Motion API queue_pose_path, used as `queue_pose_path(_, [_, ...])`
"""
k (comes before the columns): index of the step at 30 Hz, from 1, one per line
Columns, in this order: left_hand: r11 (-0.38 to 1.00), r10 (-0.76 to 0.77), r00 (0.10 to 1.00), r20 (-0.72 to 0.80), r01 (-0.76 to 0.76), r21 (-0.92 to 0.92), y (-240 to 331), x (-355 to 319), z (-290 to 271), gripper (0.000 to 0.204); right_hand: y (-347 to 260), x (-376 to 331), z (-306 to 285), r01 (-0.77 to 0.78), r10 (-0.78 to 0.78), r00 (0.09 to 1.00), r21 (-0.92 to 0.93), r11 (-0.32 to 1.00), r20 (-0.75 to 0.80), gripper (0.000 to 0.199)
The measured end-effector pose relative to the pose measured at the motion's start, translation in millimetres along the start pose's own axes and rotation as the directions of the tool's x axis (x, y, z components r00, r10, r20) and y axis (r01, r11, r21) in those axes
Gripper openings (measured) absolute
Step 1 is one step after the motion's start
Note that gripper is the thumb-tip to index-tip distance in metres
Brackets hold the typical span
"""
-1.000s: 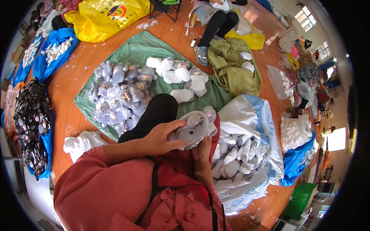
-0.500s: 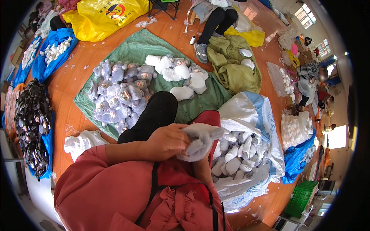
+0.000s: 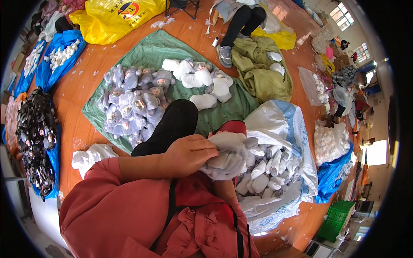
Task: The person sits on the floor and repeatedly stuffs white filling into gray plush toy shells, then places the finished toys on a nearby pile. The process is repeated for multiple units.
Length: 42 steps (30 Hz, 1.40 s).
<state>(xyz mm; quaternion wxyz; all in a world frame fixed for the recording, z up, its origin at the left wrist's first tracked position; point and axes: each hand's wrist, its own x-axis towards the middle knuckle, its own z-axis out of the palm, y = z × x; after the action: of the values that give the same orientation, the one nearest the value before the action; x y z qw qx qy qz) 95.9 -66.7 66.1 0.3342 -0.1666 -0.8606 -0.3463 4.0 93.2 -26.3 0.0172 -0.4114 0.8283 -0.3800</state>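
Note:
Over my lap, my left hand (image 3: 191, 155) pinches the edge of a pale grey plush toy skin (image 3: 226, 155), its fingers pressed together on the fur. The skin looks limp and open, with small ear-like tabs at its right side. From below, my right forearm (image 3: 226, 189) runs up behind the skin. My right hand grips it from behind and is almost wholly hidden by the fur. Just right of my hands, a white woven sack (image 3: 307, 176) holds many white stuffed pieces (image 3: 260, 182). Ahead lies a green sheet (image 3: 161, 45) bearing a heap of grey plush toys (image 3: 137, 103).
White stuffed pieces (image 3: 195, 77) lie on the sheet's right part. Another person's legs (image 3: 236, 32) are beyond, beside an olive cloth (image 3: 269, 81). Dark plush pieces (image 3: 36, 142) fill a blue sack at left. A green crate (image 3: 337, 221) stands at lower right; a yellow bag (image 3: 116, 21) lies far left.
The plush skin has turned and spread wider, its ear-like tabs shifting right. My left hand has moved slightly up and to the right, its fingers now straighter along the fur's edge.

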Motion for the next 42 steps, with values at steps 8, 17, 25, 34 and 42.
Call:
queue_pose_path(8, [0.977, -0.106, 0.994, -0.017, 0.108, 0.184, 3.3, 7.9, 4.3, 0.025, 19.5, -3.9, 16.8, -0.015, 0.014, 1.0, 0.177, 0.984, 0.009, 0.031])
queue_pose_path(17, [0.938, -0.237, 0.971, 0.041, 0.218, 0.271, 1.1, 8.2, -1.3, 0.023, 44.1, -13.6, 26.4, -0.075, 0.338, 0.941, 0.954, 0.291, -0.03, 0.028])
queue_pose_path(25, [0.932, -0.266, 0.958, 0.109, 0.227, 0.284, -10.8, -3.3, -1.2, 0.02, 14.5, 0.6, 7.9, -0.091, 0.524, 0.852, 0.98, 0.177, -0.016, 0.028])
queue_pose_path(34, [0.976, -0.046, 0.997, -0.06, 0.058, 0.212, -5.6, 1.5, -12.7, 0.02, 81.8, -32.4, 21.4, -0.152, 0.393, 0.911, 0.787, 0.598, -0.123, 0.037])
queue_pose_path(42, [0.953, -0.122, 0.986, -0.116, 0.149, 0.265, -7.9, 11.8, -13.0, 0.022, 43.3, -9.4, 10.2, -0.043, 0.469, 0.883, 0.996, 0.084, -0.002, 0.043])
